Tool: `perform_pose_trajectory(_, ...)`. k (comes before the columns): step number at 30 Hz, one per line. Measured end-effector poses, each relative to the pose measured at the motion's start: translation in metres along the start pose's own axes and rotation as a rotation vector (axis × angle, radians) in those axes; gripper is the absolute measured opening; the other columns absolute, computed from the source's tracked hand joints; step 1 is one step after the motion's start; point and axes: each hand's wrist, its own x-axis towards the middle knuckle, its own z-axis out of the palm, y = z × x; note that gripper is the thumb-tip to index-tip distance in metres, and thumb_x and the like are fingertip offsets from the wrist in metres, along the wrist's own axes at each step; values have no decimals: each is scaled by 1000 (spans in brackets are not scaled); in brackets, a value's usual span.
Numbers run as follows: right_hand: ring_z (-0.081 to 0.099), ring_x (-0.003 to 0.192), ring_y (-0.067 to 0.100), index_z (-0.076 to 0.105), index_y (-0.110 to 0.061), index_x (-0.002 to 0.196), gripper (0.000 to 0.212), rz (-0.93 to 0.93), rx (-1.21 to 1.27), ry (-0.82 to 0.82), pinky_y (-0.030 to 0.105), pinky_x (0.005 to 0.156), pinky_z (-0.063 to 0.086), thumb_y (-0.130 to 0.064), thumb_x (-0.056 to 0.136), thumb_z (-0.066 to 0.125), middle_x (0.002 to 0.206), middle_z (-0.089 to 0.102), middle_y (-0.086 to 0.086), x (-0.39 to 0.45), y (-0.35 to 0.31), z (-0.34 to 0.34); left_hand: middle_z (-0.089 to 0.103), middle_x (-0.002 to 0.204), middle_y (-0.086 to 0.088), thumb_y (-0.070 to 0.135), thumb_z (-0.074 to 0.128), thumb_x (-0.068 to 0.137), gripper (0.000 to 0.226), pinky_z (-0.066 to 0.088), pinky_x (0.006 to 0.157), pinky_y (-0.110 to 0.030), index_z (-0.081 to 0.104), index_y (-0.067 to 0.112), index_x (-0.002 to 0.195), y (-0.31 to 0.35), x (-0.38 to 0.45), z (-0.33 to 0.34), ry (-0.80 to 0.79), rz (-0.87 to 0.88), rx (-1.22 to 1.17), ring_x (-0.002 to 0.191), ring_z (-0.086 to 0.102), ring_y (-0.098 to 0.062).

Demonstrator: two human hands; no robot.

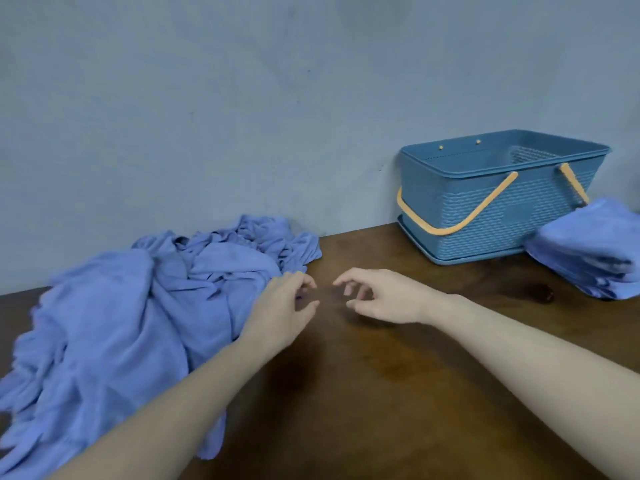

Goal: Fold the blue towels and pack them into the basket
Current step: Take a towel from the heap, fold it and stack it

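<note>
Hands: left hand (282, 306) and right hand (375, 299) hover empty, fingers loosely curled. Unfolded towels (114, 306) beside left; basket (485, 216) beyond right. Step: between folds. Next: draw one towel out.

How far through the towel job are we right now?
Done: folded towels are stacked on the table beside the basket, whose visible interior looks empty. In hand: nothing; the left hand and right hand hover loosely curled over the table. Left: fold the crumpled towel pile, then pack everything.
</note>
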Motion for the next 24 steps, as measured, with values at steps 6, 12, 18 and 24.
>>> perform_pose_trajectory(6,64,93,4,57,-38,129,35,-52,100,-15,22,86,51,-30,95,65,109,64,-16,34,-29,27,58,126,2,37,81,75,49,42,90,-42,64,24,118,-43,-14,-39,262,-11,412,116,53,-25)
perform_pose_trajectory(12,62,89,8,63,-30,124,31,-60,337,123,12,82,46,-18,95,65,108,66,-12,46,-40,50,73,93,6,40,76,86,18,52,77,-42,79,25,94,-63,-15,-54,328,-58,315,88,68,-21)
perform_pose_trajectory(18,62,105,3,58,-35,130,39,-82,598,327,10,88,43,-24,94,70,128,61,-18,32,-40,66,71,84,13,37,68,89,20,52,74,-32,80,20,88,-29,-32,-43,223,162,-122,81,64,-4)
perform_pose_trajectory(24,64,118,7,61,-31,131,44,-19,945,160,28,101,51,-35,87,71,127,69,-7,17,-33,56,63,96,13,21,72,91,7,44,84,-15,77,25,96,-3,-47,-8,118,130,-340,94,61,-6)
